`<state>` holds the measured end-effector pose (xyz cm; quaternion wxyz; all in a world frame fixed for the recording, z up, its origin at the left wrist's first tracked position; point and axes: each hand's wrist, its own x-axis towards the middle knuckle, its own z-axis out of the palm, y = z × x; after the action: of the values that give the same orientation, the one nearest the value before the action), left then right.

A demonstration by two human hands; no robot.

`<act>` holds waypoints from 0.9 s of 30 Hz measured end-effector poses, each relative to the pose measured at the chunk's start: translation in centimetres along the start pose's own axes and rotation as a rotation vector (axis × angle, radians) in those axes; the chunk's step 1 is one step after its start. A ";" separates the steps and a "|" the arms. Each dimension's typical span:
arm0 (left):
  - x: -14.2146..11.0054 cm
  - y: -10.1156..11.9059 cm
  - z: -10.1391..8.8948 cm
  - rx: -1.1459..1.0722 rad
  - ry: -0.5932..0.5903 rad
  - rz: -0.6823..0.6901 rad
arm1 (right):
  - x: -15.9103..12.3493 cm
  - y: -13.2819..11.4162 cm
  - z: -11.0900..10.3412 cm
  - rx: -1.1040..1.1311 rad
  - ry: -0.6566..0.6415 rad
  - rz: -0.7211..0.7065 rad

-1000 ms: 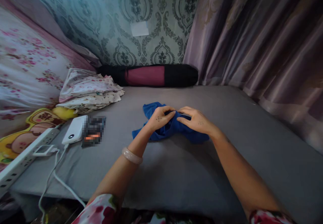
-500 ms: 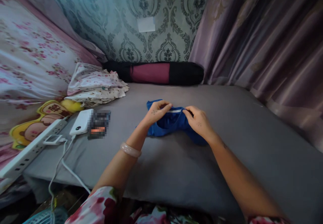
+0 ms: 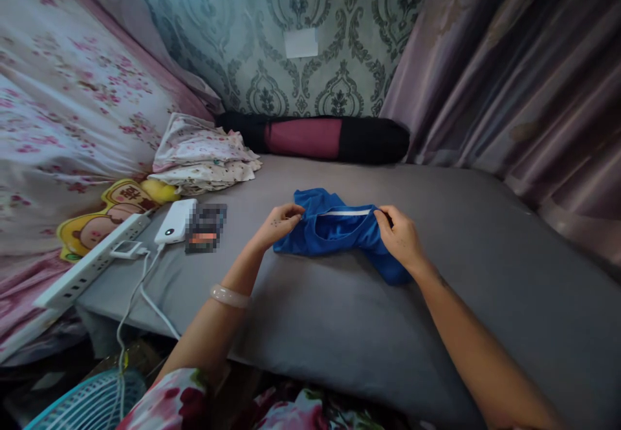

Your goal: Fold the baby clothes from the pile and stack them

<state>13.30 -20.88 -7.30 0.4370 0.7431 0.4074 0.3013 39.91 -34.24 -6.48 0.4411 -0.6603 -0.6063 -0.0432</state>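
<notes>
A small blue garment (image 3: 339, 233) with a white stripe along its top edge lies on the grey bed sheet (image 3: 339, 326). My left hand (image 3: 279, 221) pinches the garment's left end, fingers closed on the cloth. My right hand (image 3: 400, 236) pinches its right end the same way. The edge is stretched between the two hands. A pale bangle (image 3: 229, 296) sits on my left wrist.
Folded floral cloths (image 3: 204, 155) lie at the back left, beside a black and maroon roll (image 3: 315, 138) along the wall. A white power bank (image 3: 175, 221), a blurred dark object (image 3: 206, 226), a power strip (image 3: 92, 262) with cables and a fan (image 3: 82, 407) are at left. Curtains (image 3: 509, 74) hang at right.
My hands have moved apart, drawing the bunched blue garment out so its white-striped edge is stretched between them. The camera view has shifted to the left.
</notes>
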 end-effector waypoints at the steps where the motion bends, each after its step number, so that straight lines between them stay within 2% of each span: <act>1: -0.3 -0.2 -0.2 0.017 -0.008 0.008 | 0.0 0.1 0.0 0.002 0.000 -0.001; 4: -1.1 -0.7 -0.5 0.113 -0.041 0.021 | 0.1 0.2 0.1 0.006 0.003 0.008; 7: -2.0 -0.8 -0.4 0.272 0.001 0.019 | 0.2 0.1 0.1 0.015 0.004 0.019; 11: -3.2 -0.7 0.5 0.434 0.065 0.010 | 0.2 0.2 0.2 0.029 0.001 0.026; 15: -3.5 -1.0 1.8 0.514 0.063 0.087 | 0.2 0.2 0.4 0.036 -0.004 0.039; 21: -2.7 -1.7 2.8 0.545 0.027 0.134 | 0.1 0.3 0.4 0.044 0.002 0.040; 24: -2.3 -1.3 2.5 0.486 0.095 0.173 | 0.2 0.4 0.1 0.043 0.011 0.055; 27: -1.8 0.2 1.7 0.414 0.217 0.182 | 0.5 0.5 -0.6 0.047 0.042 0.086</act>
<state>13.89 -23.18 -8.05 0.2000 0.8139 0.4363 0.3275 40.77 -34.21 -6.11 0.4705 -0.6743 -0.5687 -0.0239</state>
